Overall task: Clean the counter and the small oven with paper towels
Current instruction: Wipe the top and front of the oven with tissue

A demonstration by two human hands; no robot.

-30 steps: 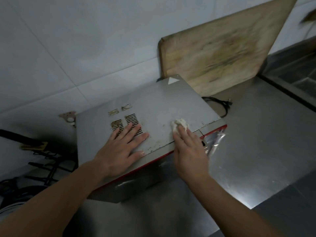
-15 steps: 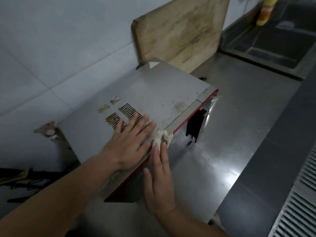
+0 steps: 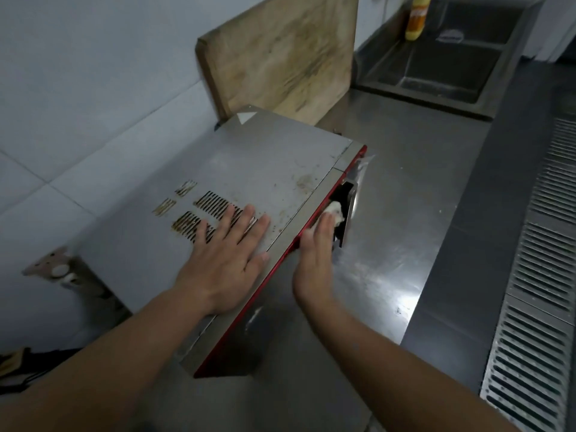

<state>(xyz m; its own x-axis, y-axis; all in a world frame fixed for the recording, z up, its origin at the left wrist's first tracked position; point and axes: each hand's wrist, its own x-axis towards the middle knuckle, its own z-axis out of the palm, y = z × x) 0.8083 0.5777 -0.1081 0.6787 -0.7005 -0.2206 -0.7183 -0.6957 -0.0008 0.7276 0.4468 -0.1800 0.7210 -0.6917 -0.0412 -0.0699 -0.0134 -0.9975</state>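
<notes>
The small oven (image 3: pixel 255 169) has a grey metal top with vent slots and a red front edge, and it stands on the steel counter (image 3: pixel 414 194). My left hand (image 3: pixel 227 257) lies flat on the oven top, fingers spread over the vents. My right hand (image 3: pixel 314 263) presses a crumpled white paper towel (image 3: pixel 335 210) against the oven's front face, just below the red edge and beside the door handle (image 3: pixel 350 210). Its fingers are straight. Brown specks and a stain mark the oven top near the front right.
A large worn wooden cutting board (image 3: pixel 280 54) leans on the tiled wall behind the oven. A steel sink (image 3: pixel 442 57) with a yellow bottle (image 3: pixel 416 20) lies at the far right. A slotted metal grate (image 3: pixel 542 275) runs along the counter's right side.
My right hand has moved the paper towel from the oven's top, over the front edge, onto the front face near the handle. My left hand stayed flat on the top. The view swung right.
</notes>
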